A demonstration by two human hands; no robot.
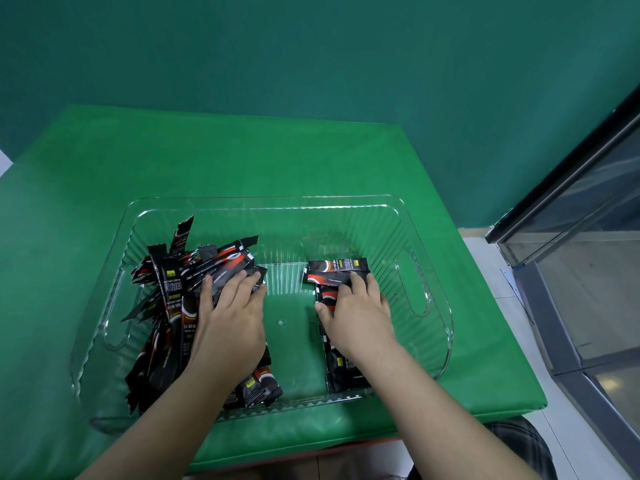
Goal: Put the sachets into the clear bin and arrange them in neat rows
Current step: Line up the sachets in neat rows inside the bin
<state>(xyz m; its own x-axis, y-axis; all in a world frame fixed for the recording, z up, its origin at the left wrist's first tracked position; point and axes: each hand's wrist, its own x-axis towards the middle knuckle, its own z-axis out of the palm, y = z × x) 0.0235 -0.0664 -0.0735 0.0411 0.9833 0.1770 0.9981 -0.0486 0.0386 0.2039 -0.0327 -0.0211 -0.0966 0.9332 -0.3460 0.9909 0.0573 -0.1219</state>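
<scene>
Clear bin (433, 271) on green counter (242, 157). L hand (230, 327) flat, fingers straight, on loose sachet heap (173, 299). R hand (356, 318) fingers straight, pressing small sachet row (337, 271).

Inside the bin (429, 271), a bare strip of floor runs between the left sachet heap (173, 306) and the right sachet rows (337, 275); ribbed walls enclose it.

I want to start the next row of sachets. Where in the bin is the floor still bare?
The bin floor is bare down the middle strip between the left hand and right hand, and along the far wall. The left side is crowded with a loose pile; the right holds a small stack.
</scene>
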